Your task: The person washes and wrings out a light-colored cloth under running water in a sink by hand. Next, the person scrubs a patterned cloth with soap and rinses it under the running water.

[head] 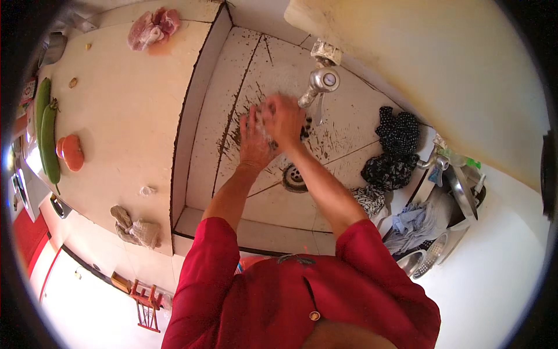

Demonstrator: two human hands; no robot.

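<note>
Both bare hands are low over a white tiled sink (pixel 257 205), close beneath the spout of a metal tap (pixel 320 83). My left hand (pixel 258 141) has its fingers spread and pointing away from me. My right hand (pixel 283 122) bends across beside it, overlapping its inner side, and motion blurs its fingers. Pale streaks, perhaps water or foam, show between the hands. Nothing held is plain, though the palms are hidden. A round drain (pixel 296 178) lies nearer to me, partly covered by the right forearm. Dark specks and streaks mark the tiles.
Left, a counter (pixel 117 118) bears raw meat (pixel 152 28), long green gourds (pixel 50 131), a cut reddish vegetable (pixel 70 152) and a cloth (pixel 135 229). Right are dark patterned cloths (pixel 396 131), a second tap (pixel 438 162) and a strainer (pixel 431 257). A pale overhanging surface (pixel 427 65) is at upper right.
</note>
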